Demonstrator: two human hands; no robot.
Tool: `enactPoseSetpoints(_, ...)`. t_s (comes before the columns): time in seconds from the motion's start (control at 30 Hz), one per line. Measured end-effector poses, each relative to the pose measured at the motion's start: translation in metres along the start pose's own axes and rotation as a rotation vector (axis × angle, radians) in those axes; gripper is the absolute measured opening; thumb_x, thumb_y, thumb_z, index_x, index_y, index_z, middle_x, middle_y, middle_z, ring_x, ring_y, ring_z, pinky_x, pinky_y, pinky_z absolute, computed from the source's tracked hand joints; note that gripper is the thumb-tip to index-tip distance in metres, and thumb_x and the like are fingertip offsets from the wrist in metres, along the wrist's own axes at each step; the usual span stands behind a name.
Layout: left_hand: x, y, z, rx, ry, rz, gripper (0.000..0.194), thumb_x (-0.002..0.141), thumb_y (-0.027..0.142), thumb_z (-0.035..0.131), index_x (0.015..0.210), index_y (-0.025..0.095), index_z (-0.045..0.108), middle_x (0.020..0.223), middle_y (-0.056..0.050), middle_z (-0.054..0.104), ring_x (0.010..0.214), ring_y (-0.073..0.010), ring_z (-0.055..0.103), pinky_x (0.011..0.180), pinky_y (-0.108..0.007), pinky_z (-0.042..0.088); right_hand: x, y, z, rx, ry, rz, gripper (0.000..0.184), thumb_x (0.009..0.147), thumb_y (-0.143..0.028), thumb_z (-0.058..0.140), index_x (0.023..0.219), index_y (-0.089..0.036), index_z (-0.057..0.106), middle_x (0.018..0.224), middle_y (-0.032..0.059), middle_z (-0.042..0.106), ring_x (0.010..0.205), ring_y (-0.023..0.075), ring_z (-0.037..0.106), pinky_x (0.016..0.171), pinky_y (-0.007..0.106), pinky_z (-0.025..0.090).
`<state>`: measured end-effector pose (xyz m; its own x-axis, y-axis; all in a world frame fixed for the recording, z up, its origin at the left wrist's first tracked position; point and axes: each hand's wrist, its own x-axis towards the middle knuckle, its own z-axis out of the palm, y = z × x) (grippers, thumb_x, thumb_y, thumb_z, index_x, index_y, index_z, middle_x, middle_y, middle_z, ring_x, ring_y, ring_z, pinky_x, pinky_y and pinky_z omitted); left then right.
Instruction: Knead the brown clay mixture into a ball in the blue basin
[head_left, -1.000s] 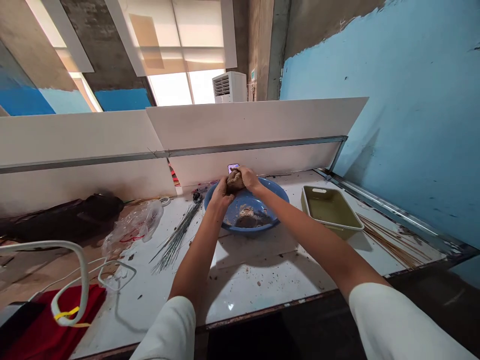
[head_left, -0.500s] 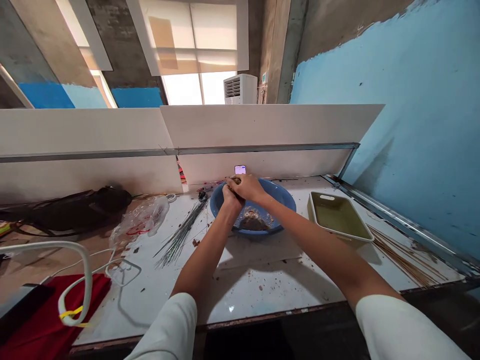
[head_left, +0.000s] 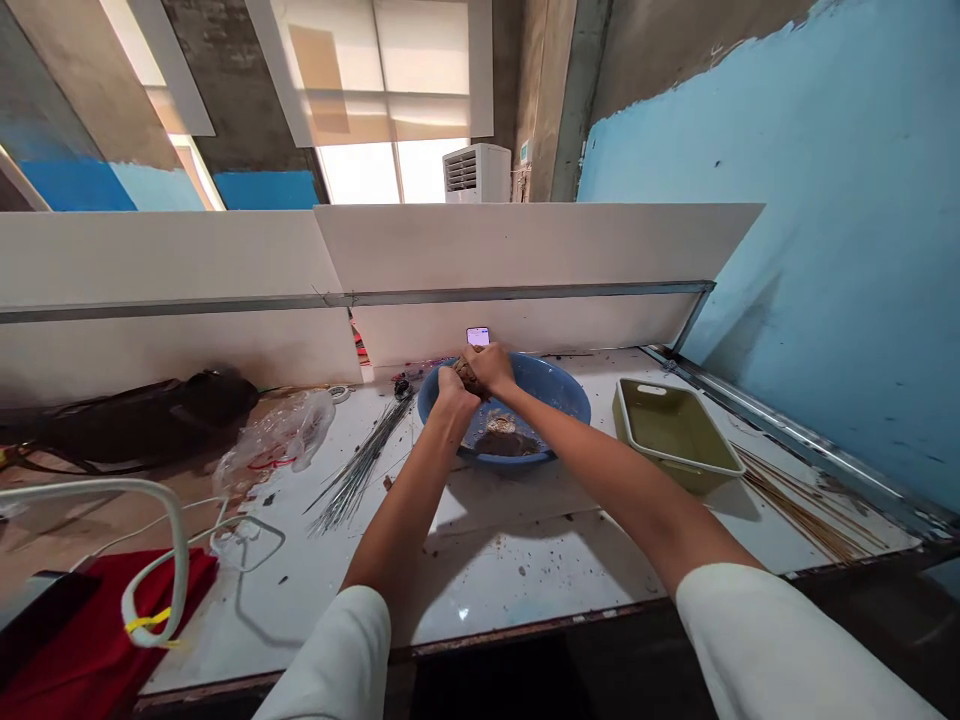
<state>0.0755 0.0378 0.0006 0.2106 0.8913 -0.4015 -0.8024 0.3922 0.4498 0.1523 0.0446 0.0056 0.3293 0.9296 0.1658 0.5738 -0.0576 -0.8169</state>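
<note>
Both of my hands grip a brown, clay-like lump [head_left: 469, 377] above the blue basin [head_left: 566, 400]. My left hand [head_left: 454, 396] is closed on its near left side, and my right hand [head_left: 491, 367] is wrapped over its right side. Between the hands part of the lump shows; my fingers cover the rest. Down in the basin lies wet brown material [head_left: 508, 440] with a paler patch on top. Just behind the basin a phone [head_left: 478, 337] with a lit screen leans against the white panel.
Left of the basin lie a bundle of thin wires [head_left: 364, 465], a clear plastic bag [head_left: 281, 435] and a dark bag [head_left: 135, 415]. An olive tub [head_left: 679, 430] and thin brown sticks [head_left: 806, 505] are on the right. A white hose [head_left: 176, 560] curves over red cloth [head_left: 97, 620]. Crumbs dot the white tabletop [head_left: 517, 570].
My hands have shifted slightly apart around the lump, so more of it shows between them. The right hand has turned and moved a little left. The view has shifted slightly.
</note>
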Motion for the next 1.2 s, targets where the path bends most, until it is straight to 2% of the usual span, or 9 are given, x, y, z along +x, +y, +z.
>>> enactPoseSetpoints(0.2,-0.015,0.0,0.009,0.106,-0.029,-0.134,0.028,0.101,0.022,0.046,0.102,0.016,0.073,0.085,-0.013,0.079,0.096,-0.0328,0.08,0.098,-0.054,0.066,0.024,0.031,-0.019,0.242,-0.146,0.116,0.033,0.108,-0.036,0.058,0.084,-0.019,0.072,0.073,0.0035,0.075,0.07,0.0198,0.07,0.068,0.029,0.057)
enactPoseSetpoints(0.3,-0.019,0.004,0.007,0.112,-0.085,-0.179,0.038,0.1,0.028,0.049,0.124,0.015,0.076,0.094,-0.016,0.083,0.1,-0.037,0.082,0.096,-0.063,0.067,0.016,0.034,-0.035,0.313,-0.117,0.007,0.036,0.104,-0.045,0.065,0.079,-0.02,0.071,0.077,0.0012,0.075,0.074,0.0165,0.066,0.074,0.026,0.055)
enactPoseSetpoints(0.4,-0.023,0.008,0.006,0.057,-0.16,-0.229,0.045,0.098,0.031,0.052,0.134,0.02,0.077,0.098,-0.015,0.085,0.099,-0.0393,0.083,0.09,-0.067,0.069,-0.005,0.034,-0.048,0.331,-0.117,-0.295,0.032,0.096,-0.051,0.076,0.089,-0.02,0.08,0.092,0.0019,0.079,0.092,0.0196,0.07,0.089,0.028,0.055)
enactPoseSetpoints(0.53,-0.027,0.008,0.01,0.041,-0.125,-0.216,0.034,0.098,0.032,0.057,0.123,0.02,0.078,0.083,-0.009,0.08,0.085,-0.0323,0.084,0.088,-0.052,0.072,-0.029,0.034,-0.065,0.28,-0.211,-0.611,0.052,0.089,-0.053,0.083,0.133,-0.024,0.083,0.116,0.003,0.083,0.112,0.0264,0.072,0.109,0.038,0.056)
enactPoseSetpoints(0.67,-0.027,0.005,0.012,0.094,-0.133,-0.182,0.025,0.092,0.02,0.064,0.113,0.018,0.076,0.076,-0.004,0.078,0.071,-0.0243,0.079,0.086,-0.042,0.072,-0.024,0.034,-0.076,0.467,-0.189,-0.513,0.083,0.09,-0.061,0.079,0.166,-0.03,0.063,0.128,0.0039,0.079,0.123,0.0267,0.07,0.117,0.042,0.055)
enactPoseSetpoints(0.8,-0.029,-0.001,0.012,0.213,-0.125,-0.077,0.016,0.093,0.023,0.063,0.103,0.018,0.075,0.07,-0.003,0.074,0.062,-0.0203,0.074,0.08,-0.038,0.07,-0.006,0.036,-0.079,0.617,-0.016,-0.266,0.069,0.094,-0.065,0.064,0.153,-0.03,0.071,0.138,0.0082,0.076,0.133,0.0286,0.068,0.111,0.044,0.06)
enactPoseSetpoints(0.93,-0.035,-0.011,0.012,0.253,-0.149,0.01,0.015,0.096,0.031,0.066,0.089,0.02,0.07,0.065,-0.001,0.07,0.061,-0.0192,0.073,0.069,-0.029,0.064,-0.01,0.033,-0.067,0.367,-0.109,-0.305,0.055,0.102,-0.063,0.052,0.118,-0.02,0.082,0.126,0.0122,0.083,0.124,0.0318,0.074,0.118,0.048,0.055)
enactPoseSetpoints(1.07,-0.043,-0.018,0.013,0.196,-0.164,0.152,0.021,0.099,0.033,0.065,0.083,0.021,0.067,0.065,0.0,0.069,0.06,-0.0164,0.071,0.059,-0.022,0.053,-0.033,0.024,-0.053,0.106,-0.061,-0.433,0.054,0.11,-0.058,0.052,0.138,-0.022,0.079,0.145,0.0139,0.081,0.137,0.0334,0.073,0.124,0.048,0.05)
enactPoseSetpoints(1.2,-0.046,-0.023,0.012,0.192,-0.21,0.209,0.023,0.101,0.033,0.062,0.081,0.022,0.066,0.066,-0.001,0.07,0.07,-0.018,0.076,0.066,-0.023,0.057,-0.05,0.018,-0.058,-0.06,-0.016,-0.462,0.054,0.117,-0.054,0.044,0.151,-0.024,0.074,0.153,0.0143,0.077,0.146,0.0319,0.07,0.126,0.045,0.048)
